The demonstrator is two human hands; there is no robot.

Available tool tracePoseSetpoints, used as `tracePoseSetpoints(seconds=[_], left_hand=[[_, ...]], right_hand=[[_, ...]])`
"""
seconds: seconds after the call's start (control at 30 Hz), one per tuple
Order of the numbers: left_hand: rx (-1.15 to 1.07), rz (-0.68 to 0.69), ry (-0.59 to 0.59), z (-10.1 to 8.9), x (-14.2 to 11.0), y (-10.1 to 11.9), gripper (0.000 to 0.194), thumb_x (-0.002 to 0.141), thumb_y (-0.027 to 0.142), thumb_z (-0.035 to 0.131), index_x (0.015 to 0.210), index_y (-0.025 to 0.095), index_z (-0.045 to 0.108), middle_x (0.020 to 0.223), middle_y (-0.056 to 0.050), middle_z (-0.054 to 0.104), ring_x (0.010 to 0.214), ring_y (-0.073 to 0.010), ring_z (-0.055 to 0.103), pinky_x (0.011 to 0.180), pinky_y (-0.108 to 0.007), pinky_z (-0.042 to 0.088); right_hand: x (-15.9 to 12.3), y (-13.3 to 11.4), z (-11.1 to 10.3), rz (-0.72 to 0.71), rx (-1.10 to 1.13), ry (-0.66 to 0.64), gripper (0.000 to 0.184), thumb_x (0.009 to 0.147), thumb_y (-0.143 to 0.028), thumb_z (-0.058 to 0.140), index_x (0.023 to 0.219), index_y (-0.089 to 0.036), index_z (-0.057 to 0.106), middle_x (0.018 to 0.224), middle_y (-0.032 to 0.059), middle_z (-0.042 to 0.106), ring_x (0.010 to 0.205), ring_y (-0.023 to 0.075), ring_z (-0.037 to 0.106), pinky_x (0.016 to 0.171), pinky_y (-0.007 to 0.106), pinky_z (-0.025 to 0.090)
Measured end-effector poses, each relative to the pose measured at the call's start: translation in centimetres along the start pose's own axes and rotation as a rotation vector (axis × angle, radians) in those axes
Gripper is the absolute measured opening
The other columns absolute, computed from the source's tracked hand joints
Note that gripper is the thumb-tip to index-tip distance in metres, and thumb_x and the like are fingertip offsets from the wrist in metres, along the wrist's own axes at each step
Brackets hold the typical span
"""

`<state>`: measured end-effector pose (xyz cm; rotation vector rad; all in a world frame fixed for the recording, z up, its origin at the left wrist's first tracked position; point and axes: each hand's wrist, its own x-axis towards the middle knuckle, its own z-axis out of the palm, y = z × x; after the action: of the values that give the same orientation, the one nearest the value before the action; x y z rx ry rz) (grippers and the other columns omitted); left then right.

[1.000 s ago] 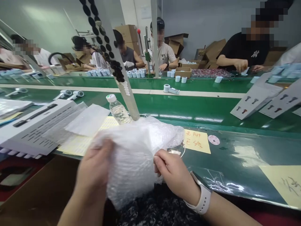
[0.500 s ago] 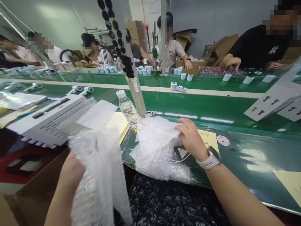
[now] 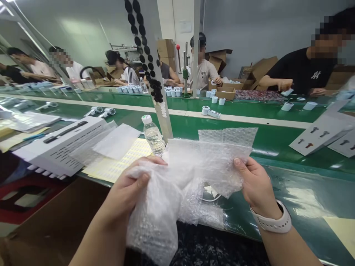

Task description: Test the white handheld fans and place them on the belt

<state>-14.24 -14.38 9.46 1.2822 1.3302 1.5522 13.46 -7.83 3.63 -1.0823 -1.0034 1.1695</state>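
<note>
My left hand point(image 3: 130, 190) is closed on a crumpled bunch of clear bubble wrap point(image 3: 155, 214) that hangs down over my lap. My right hand point(image 3: 253, 183), with a white watch at the wrist, pinches a stack of flat bubble-wrap sheets point(image 3: 222, 155) held up above the green bench point(image 3: 294, 199). The two bundles touch in the middle. More bubble wrap lies on the bench edge beneath them, over a white cable.
A water bottle point(image 3: 153, 135) stands just behind the wrap beside a slanted metal post point(image 3: 159, 85). White printed boxes point(image 3: 59, 142) and a yellow label sheet point(image 3: 116, 162) lie at left. A green conveyor point(image 3: 194, 111) carries small white parts. Several people work across it.
My right hand has lifted a stack of flat sheets off the bench and brought it up. My left hand has moved its bunch rightward to meet it.
</note>
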Motion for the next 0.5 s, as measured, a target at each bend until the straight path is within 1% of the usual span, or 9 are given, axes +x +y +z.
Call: tracePoseSetpoints(seconds=[0.07,0.1,0.13,0.2,0.23,0.33,0.37,0.43,0.5], left_hand=[[0.017,0.066,-0.28,0.2,0.2,0.3,0.024,0.083,0.044,0.069,0.083,0.02,0.073,0.114,-0.013,0.07,0.091,-0.0266,0.07,0.075,-0.037,0.058],[0.042,0.108,-0.383,0.3,0.4,0.3,0.023,0.087,0.043,0.065,0.087,0.021,0.072,0.124,-0.013,0.067,0.103,-0.0282,0.068,0.085,-0.04,0.057],[0.092,0.165,-0.433,0.6,0.8,0.2,0.021,0.089,0.042,0.063,0.088,0.022,0.071,0.132,-0.012,0.064,0.114,-0.0292,0.064,0.094,-0.043,0.054],[0.246,0.301,-0.471,1.4,1.7,-0.1,0.017,0.092,0.036,0.059,0.088,0.023,0.067,0.143,-0.011,0.056,0.133,-0.0289,0.051,0.109,-0.049,0.043],[0.346,0.374,-0.478,1.9,2.2,-0.3,0.014,0.093,0.033,0.058,0.088,0.023,0.066,0.147,-0.01,0.053,0.14,-0.0282,0.044,0.114,-0.052,0.037],[0.647,0.568,-0.516,4.1,3.1,-1.0,0.006,0.091,0.026,0.06,0.088,0.022,0.063,0.155,-0.01,0.043,0.149,-0.0282,0.029,0.12,-0.059,0.021],[0.717,0.61,-0.545,4.9,3.3,-1.1,0.004,0.091,0.024,0.06,0.089,0.022,0.062,0.155,-0.011,0.043,0.149,-0.0286,0.028,0.121,-0.061,0.018],[0.794,0.64,-0.6,6.2,3.3,-1.3,0.003,0.09,0.021,0.059,0.09,0.021,0.062,0.152,-0.012,0.046,0.145,-0.0292,0.035,0.12,-0.064,0.015],[0.803,0.611,-0.627,7.1,3.2,-1.5,0.004,0.091,0.022,0.058,0.092,0.021,0.063,0.145,-0.013,0.051,0.136,-0.0295,0.044,0.117,-0.063,0.024]], right_hand=[[-0.1,-0.2,-0.1,0.044,0.063,0.017,0.047,0.065,-0.061,0.083,0.089,-0.022,0.072,0.084,0.0053,0.074,0.082,0.0254,0.068,0.079,0.041,0.053],[-0.1,-0.2,-0.1,0.061,0.088,0.026,0.047,0.063,-0.06,0.084,0.088,-0.022,0.072,0.083,0.0047,0.074,0.08,0.0248,0.067,0.079,0.04,0.053],[-0.2,-0.2,-0.1,0.075,0.109,0.037,0.047,0.062,-0.059,0.086,0.087,-0.022,0.072,0.082,0.0042,0.074,0.079,0.0242,0.067,0.078,0.039,0.053],[-0.3,-0.1,-0.1,0.09,0.128,0.05,0.046,0.061,-0.057,0.087,0.088,-0.022,0.072,0.081,0.0035,0.074,0.077,0.0233,0.066,0.076,0.038,0.053],[-0.3,0.0,-0.1,0.092,0.124,0.047,0.045,0.062,-0.056,0.087,0.088,-0.022,0.072,0.08,0.0034,0.073,0.077,0.0232,0.066,0.076,0.038,0.052],[-0.6,0.2,-0.1,0.07,0.066,0.006,0.043,0.066,-0.054,0.085,0.09,-0.021,0.073,0.081,0.0035,0.073,0.078,0.0227,0.065,0.074,0.035,0.051],[-0.7,0.2,-0.1,0.058,0.044,-0.012,0.042,0.067,-0.053,0.085,0.09,-0.02,0.073,0.081,0.0036,0.073,0.078,0.0226,0.064,0.073,0.035,0.05],[-0.9,0.2,-0.2,0.04,0.016,-0.042,0.041,0.069,-0.053,0.083,0.09,-0.02,0.072,0.083,0.0044,0.072,0.08,0.023,0.064,0.073,0.034,0.05],[-1.1,0.2,-0.3,0.035,0.017,-0.057,0.04,0.071,-0.052,0.082,0.092,-0.019,0.071,0.086,0.0052,0.072,0.082,0.0236,0.064,0.073,0.034,0.051]])
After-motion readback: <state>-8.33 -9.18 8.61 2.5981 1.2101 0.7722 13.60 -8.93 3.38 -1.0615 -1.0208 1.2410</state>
